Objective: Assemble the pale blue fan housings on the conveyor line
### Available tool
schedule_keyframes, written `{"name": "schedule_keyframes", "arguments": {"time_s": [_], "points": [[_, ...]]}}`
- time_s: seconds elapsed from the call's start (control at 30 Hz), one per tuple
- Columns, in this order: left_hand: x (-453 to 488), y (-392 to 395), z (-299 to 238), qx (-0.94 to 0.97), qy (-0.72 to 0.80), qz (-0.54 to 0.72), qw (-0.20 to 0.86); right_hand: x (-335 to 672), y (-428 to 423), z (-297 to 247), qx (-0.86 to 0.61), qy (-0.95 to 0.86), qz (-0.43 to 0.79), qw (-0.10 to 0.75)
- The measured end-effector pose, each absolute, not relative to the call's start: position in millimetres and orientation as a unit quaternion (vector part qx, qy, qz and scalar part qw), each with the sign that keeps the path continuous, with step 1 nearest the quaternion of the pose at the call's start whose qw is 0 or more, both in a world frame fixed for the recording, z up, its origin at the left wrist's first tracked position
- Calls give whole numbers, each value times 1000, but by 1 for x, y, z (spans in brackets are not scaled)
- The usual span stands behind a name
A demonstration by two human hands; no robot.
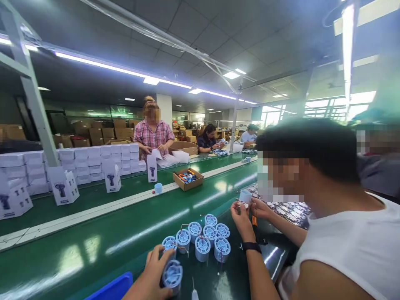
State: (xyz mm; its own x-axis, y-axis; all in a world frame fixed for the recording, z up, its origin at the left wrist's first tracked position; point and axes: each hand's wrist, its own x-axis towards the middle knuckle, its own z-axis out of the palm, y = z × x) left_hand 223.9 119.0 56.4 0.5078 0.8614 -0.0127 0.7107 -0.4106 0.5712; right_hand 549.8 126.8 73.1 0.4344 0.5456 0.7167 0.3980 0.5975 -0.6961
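My left hand (152, 273) reaches in from the bottom edge and grips a light blue round fan housing (172, 275) just above the green belt. Just beyond it, several identical blue housings (203, 238) with thin wires stand in a cluster. My right hand is out of view. A thin white tip (194, 294) pokes up at the bottom edge beside the held housing. To my right a co-worker in a white sleeveless shirt holds a small blue part (245, 196) in both hands (242, 216).
The green conveyor belt (93, 233) runs away to the right. On its far side are white product boxes (64, 186), a stacked wall of boxes (93, 162), an open cardboard box of parts (188, 178) and a blue cup (158, 188). Other people work there. A blue bin corner (114, 288) sits near me.
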Motion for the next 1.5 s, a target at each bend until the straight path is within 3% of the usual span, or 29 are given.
{"name": "schedule_keyframes", "arguments": {"time_s": [0.13, 0.23, 0.43, 0.6, 0.83, 1.07, 1.27, 1.5], "points": [[182, 99, 71, 807, 509, 163, 251, 549, 122, 74, -451, -514, 107, 722], [113, 75, 79, 776, 589, 132, 184, 523, 115, 71, -447, -520, 172, 707], [6, 32, 73, 623, 780, 4, 52, 362, 81, 36, -424, -592, 309, 611], [-7, 49, 72, 578, 814, -25, 60, 237, 70, 11, -402, -646, 369, 533], [-8, 112, 68, 529, 848, -3, 21, 212, 96, -13, -357, -631, 504, 469], [-27, 147, 52, 478, 876, 9, 55, 214, 94, -18, -360, -647, 512, 434], [-26, 141, 73, 501, 859, 51, 85, 213, 95, -20, -351, -661, 526, 404], [4, 105, 112, 578, 782, 204, 113, 222, 95, -4, -349, -753, 416, 371]]}}
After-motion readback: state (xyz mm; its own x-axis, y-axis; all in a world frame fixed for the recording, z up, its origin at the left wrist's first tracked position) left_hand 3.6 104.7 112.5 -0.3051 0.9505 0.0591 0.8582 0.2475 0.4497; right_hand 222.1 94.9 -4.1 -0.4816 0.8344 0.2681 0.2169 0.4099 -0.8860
